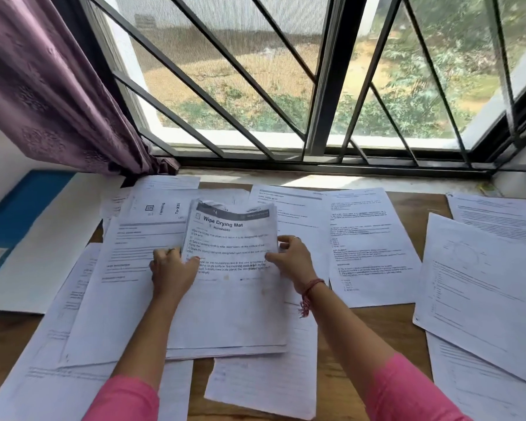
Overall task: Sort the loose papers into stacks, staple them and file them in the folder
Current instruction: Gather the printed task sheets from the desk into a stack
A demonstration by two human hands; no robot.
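Observation:
A small stack of printed sheets headed "Wipe Drying Mat" (231,238) is held between both hands at the middle of the wooden table (365,329). My left hand (172,268) grips its left edge and my right hand (289,258) pinches its right edge. The stack's top end lifts and curls off the papers under it. Loose printed papers (374,244) cover most of the table. A blue and white folder (28,235) lies flat at the far left.
A barred window (286,86) runs along the table's far edge above a sill. A purple curtain (43,86) hangs at the left, down to the table's back corner. More overlapping sheets (480,287) lie at the right edge.

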